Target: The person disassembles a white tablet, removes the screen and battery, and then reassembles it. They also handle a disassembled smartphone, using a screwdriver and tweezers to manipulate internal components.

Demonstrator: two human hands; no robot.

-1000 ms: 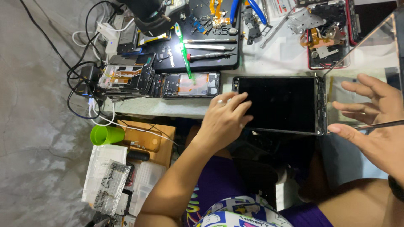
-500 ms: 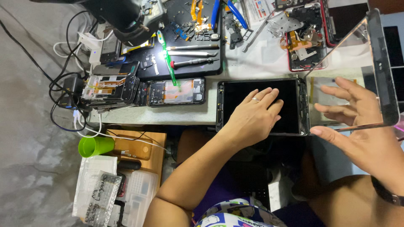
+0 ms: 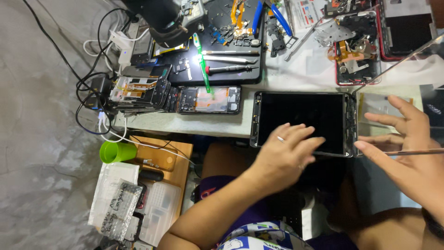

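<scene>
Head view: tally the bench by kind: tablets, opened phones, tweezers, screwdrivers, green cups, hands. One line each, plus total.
Tablet: 1
Opened phones, one by the tablet and one red-framed: 2
Tweezers: 2
Screwdriver: 1
Green cup: 1
Hands, left hand and right hand: 2
Total: 9
The stack of phone frames at left is too jumbled to count.

Ring on left hand's finger
</scene>
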